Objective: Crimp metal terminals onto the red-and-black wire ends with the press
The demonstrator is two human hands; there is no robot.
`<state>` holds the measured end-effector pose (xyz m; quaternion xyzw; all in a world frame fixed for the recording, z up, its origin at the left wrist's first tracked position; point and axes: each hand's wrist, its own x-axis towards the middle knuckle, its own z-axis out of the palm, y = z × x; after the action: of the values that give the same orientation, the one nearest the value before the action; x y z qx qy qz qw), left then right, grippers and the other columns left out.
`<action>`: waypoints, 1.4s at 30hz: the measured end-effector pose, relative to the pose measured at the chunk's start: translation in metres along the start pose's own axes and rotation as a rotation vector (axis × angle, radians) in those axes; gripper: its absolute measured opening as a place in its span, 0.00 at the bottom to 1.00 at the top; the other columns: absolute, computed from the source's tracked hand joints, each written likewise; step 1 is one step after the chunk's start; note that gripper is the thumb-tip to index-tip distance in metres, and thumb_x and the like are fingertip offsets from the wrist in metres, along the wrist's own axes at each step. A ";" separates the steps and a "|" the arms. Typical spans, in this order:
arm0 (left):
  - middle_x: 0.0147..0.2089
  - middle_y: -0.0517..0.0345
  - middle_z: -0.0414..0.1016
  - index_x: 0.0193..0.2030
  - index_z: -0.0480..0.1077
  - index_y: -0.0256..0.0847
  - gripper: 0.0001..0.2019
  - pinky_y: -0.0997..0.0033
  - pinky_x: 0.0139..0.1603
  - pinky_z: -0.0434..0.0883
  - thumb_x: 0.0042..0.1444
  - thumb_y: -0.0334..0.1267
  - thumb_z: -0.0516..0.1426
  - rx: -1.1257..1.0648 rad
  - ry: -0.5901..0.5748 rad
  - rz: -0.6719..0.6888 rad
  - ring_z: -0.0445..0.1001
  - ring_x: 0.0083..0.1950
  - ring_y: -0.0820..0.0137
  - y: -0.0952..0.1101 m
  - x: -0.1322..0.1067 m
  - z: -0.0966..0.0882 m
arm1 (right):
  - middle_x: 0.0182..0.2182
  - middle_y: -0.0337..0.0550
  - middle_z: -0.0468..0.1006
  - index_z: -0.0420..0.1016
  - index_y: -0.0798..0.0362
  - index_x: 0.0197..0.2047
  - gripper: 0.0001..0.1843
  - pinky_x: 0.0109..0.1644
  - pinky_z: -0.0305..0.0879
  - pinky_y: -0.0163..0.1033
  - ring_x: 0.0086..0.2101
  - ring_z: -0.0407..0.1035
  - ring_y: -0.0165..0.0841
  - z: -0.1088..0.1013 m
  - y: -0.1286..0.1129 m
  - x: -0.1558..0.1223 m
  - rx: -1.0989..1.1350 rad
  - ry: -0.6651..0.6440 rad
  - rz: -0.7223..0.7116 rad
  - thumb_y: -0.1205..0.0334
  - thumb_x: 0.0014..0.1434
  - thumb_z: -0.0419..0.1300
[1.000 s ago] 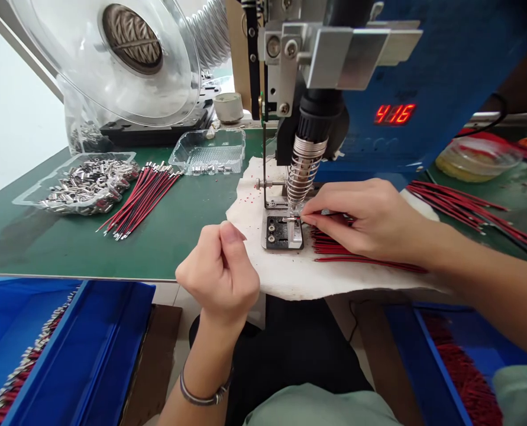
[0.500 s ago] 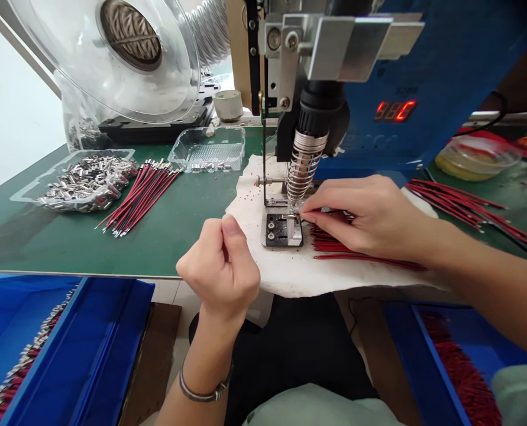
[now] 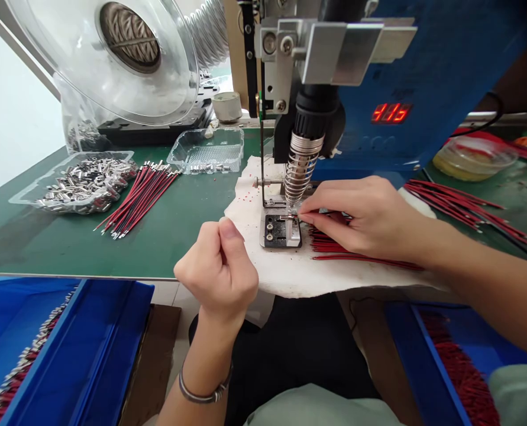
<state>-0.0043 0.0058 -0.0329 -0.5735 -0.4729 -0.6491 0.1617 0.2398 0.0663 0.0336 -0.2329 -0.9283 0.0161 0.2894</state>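
Note:
My right hand [image 3: 369, 216] pinches a thin wire, mostly hidden by the fingers, at the small black and metal fixture [image 3: 281, 229] of a soldering machine. A small metal part [image 3: 288, 217] lies across the fixture at my fingertips. Just above it is the tip of the soldering iron [image 3: 306, 160], which has a coiled spring around it. Under my right hand, red and black wires [image 3: 329, 244] rest on a white cloth [image 3: 285, 275]. My left hand [image 3: 219, 266] is closed in a fist in front of the fixture, its contents, if any, hidden.
Left on the green table [image 3: 165, 236] are a clear tray [image 3: 28, 192] of metal parts, a wire bundle [image 3: 136, 198] and another clear tray [image 3: 174, 155]. More wires [image 3: 462, 204] lie right of the blue machine [image 3: 378, 77]. Blue bins [image 3: 99, 349] stand below the edge.
Both hands keep nearly the same places. The view has shifted slightly, and the red display digits read differently.

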 end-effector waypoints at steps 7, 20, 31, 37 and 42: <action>0.22 0.69 0.53 0.30 0.58 0.45 0.18 0.64 0.28 0.51 0.69 0.27 0.58 0.015 -0.060 -0.085 0.52 0.22 0.74 0.007 0.005 -0.003 | 0.44 0.45 0.95 0.89 0.44 0.49 0.13 0.44 0.81 0.46 0.39 0.88 0.41 0.000 0.000 0.002 -0.016 0.000 0.001 0.62 0.84 0.62; 0.24 0.69 0.59 0.32 0.64 0.47 0.14 0.65 0.29 0.56 0.70 0.30 0.59 0.047 -0.054 -0.186 0.57 0.23 0.73 0.013 0.007 -0.002 | 0.44 0.45 0.94 0.88 0.44 0.48 0.13 0.42 0.79 0.47 0.39 0.88 0.42 -0.001 -0.002 0.002 -0.012 -0.006 0.006 0.63 0.84 0.61; 0.22 0.63 0.65 0.30 0.73 0.47 0.21 0.64 0.27 0.59 0.77 0.45 0.67 -0.144 -0.350 -0.421 0.61 0.24 0.70 0.011 0.029 -0.016 | 0.43 0.45 0.95 0.89 0.44 0.48 0.13 0.42 0.80 0.48 0.38 0.87 0.43 -0.001 -0.001 0.002 0.004 -0.004 0.003 0.63 0.84 0.62; 0.22 0.62 0.66 0.27 0.74 0.46 0.20 0.67 0.23 0.56 0.67 0.46 0.74 -0.354 -0.591 -0.616 0.57 0.23 0.72 0.016 0.050 -0.008 | 0.41 0.43 0.95 0.91 0.43 0.47 0.14 0.41 0.80 0.47 0.36 0.86 0.42 -0.003 -0.004 0.002 0.024 0.002 0.023 0.62 0.83 0.63; 0.22 0.66 0.62 0.29 0.75 0.46 0.18 0.68 0.24 0.53 0.59 0.45 0.78 -0.524 -0.640 -0.770 0.53 0.23 0.74 0.007 0.049 -0.007 | 0.42 0.43 0.95 0.92 0.43 0.47 0.14 0.40 0.81 0.47 0.36 0.87 0.41 -0.001 -0.003 0.003 0.031 0.018 0.030 0.63 0.83 0.64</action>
<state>-0.0176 0.0133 0.0150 -0.5489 -0.4964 -0.5506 -0.3863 0.2374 0.0646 0.0366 -0.2423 -0.9218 0.0329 0.3008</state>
